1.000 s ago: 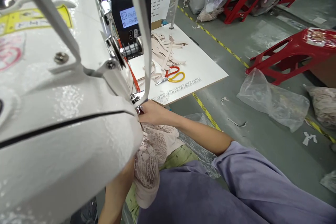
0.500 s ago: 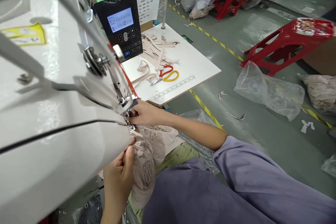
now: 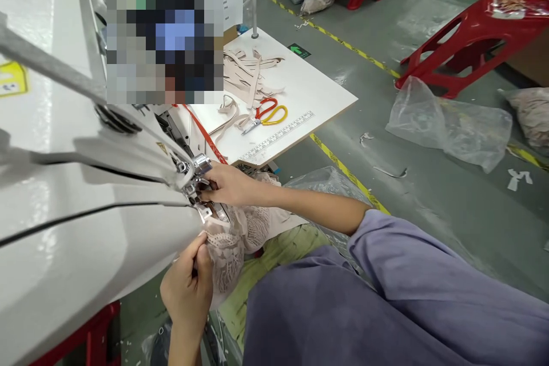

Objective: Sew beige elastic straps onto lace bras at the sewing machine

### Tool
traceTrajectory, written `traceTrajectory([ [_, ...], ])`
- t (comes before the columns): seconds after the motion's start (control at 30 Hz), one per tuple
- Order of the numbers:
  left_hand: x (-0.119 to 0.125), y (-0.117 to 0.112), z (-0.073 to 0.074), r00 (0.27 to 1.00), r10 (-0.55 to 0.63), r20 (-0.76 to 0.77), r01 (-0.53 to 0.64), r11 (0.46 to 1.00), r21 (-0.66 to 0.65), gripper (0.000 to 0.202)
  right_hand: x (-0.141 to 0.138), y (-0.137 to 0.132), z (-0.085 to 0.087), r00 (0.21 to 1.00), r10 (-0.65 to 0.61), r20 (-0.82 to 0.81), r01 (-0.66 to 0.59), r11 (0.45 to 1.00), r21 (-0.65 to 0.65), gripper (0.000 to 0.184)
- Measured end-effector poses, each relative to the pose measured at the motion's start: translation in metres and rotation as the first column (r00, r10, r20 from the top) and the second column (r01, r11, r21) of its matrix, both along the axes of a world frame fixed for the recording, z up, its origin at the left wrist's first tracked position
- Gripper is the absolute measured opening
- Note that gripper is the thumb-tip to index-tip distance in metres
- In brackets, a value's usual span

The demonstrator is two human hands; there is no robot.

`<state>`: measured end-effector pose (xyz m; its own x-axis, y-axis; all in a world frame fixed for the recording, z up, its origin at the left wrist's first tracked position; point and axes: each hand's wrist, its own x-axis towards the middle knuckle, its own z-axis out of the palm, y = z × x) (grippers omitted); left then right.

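Note:
A beige lace bra (image 3: pixel 225 257) hangs from the sewing machine's arm end, its upper edge near the needle area. My left hand (image 3: pixel 189 280) pinches the scalloped lace edge between thumb and forefinger, just below the presser foot (image 3: pixel 206 214). Beside the metal needle parts (image 3: pixel 193 180), my right hand (image 3: pixel 231 184) has its fingers curled in close; the fingertips are partly hidden, and what they hold cannot be made out. The white sewing machine (image 3: pixel 107 251) fills the left side.
On the white side table (image 3: pixel 317 91) lie beige strips (image 3: pixel 255 77), scissors (image 3: pixel 268 114) with red and yellow handles, and a printed ruler (image 3: pixel 278 137). A red stool (image 3: pixel 467 40) and a clear plastic bag (image 3: pixel 450 126) are on the floor at right. Pixelation covers the upper-left panel.
The view has shifted, and the machine sits further left in it. The lace lies flatter below the foot, and my left hand still pinches its edge. My right hand stays at the needle area.

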<state>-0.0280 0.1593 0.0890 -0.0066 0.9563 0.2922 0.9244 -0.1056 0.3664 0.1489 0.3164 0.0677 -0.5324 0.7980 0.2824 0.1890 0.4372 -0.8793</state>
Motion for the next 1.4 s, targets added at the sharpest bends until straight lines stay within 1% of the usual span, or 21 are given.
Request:
traceTrajectory([
  [0.13,0.002,0.002,0.0,1.0,-0.012,-0.018,0.012,1.0,-0.005,0.03,-0.001,0.002,-0.004,1.0,-0.008,0.009,0.007,1.0,0.03,0.007],
  [0.37,0.003,0.003,-0.002,1.0,-0.023,-0.017,0.023,1.0,-0.017,0.028,-0.001,0.003,-0.01,0.998,0.005,-0.058,-0.002,0.998,0.055,0.007],
  [0.47,0.003,0.003,-0.004,0.999,-0.041,-0.023,0.041,0.999,-0.012,0.027,-0.001,0.003,-0.01,0.996,0.016,-0.087,-0.011,0.998,0.06,0.007],
  [0.6,-0.001,0.0,-0.009,1.0,-0.017,-0.025,0.016,1.0,-0.01,0.026,0.002,0.002,-0.007,0.995,0.019,-0.099,-0.015,0.999,0.046,0.006],
  [0.7,-0.003,-0.002,-0.015,0.999,0.015,-0.029,-0.015,1.0,0.001,0.029,0.004,0.001,-0.004,0.993,0.028,-0.113,-0.024,0.999,0.04,0.005],
  [0.73,-0.002,-0.003,-0.016,0.999,0.034,-0.036,-0.033,0.999,0.025,0.031,0.004,0.0,-0.003,0.993,0.029,-0.112,-0.024,0.999,0.041,0.005],
  [0.8,0.006,-0.004,-0.017,0.996,0.06,-0.059,-0.051,0.988,0.145,0.033,0.005,-0.001,-0.002,0.994,0.023,-0.105,-0.019,0.999,0.041,0.005],
  [0.87,0.02,-0.004,-0.016,0.994,0.033,-0.107,0.0,0.955,0.295,0.034,0.005,-0.002,-0.002,0.995,0.014,-0.096,-0.011,1.0,0.028,0.006],
  [0.9,0.029,-0.005,-0.015,0.99,0.005,-0.139,0.042,0.941,0.336,0.036,0.004,-0.003,-0.002,0.996,0.01,-0.092,-0.008,1.0,0.019,0.007],
  [0.93,0.038,-0.005,-0.015,0.985,-0.023,-0.171,0.081,0.937,0.34,0.04,0.004,-0.004,-0.002,0.996,0.006,-0.092,-0.005,1.0,0.012,0.007],
  [1.0,0.054,-0.007,-0.014,0.972,-0.061,-0.226,0.124,0.953,0.277,0.051,0.003,-0.005,-0.002,0.996,-0.003,-0.092,0.003,1.0,0.003,0.008],
  [1.07,0.062,-0.009,-0.015,0.963,-0.053,-0.265,0.114,0.969,0.218,0.057,0.001,-0.007,-0.001,0.996,-0.012,-0.094,0.012,1.0,-0.002,0.009],
  [1.1,0.064,-0.011,-0.016,0.96,-0.044,-0.277,0.106,0.972,0.211,0.057,0.001,-0.007,-0.001,0.996,-0.016,-0.09,0.015,1.0,-0.008,0.009],
  [1.23,0.059,-0.014,-0.02,0.964,-0.057,-0.261,0.109,0.976,0.188,0.054,0.0,-0.006,0.0,0.998,-0.045,-0.041,0.044,0.999,-0.023,0.007],
  [1.4,0.055,-0.011,-0.018,0.975,-0.069,-0.211,0.104,0.982,0.16,0.054,-0.001,-0.005,0.002,0.997,-0.077,0.031,0.077,0.997,-0.01,0.007],
])
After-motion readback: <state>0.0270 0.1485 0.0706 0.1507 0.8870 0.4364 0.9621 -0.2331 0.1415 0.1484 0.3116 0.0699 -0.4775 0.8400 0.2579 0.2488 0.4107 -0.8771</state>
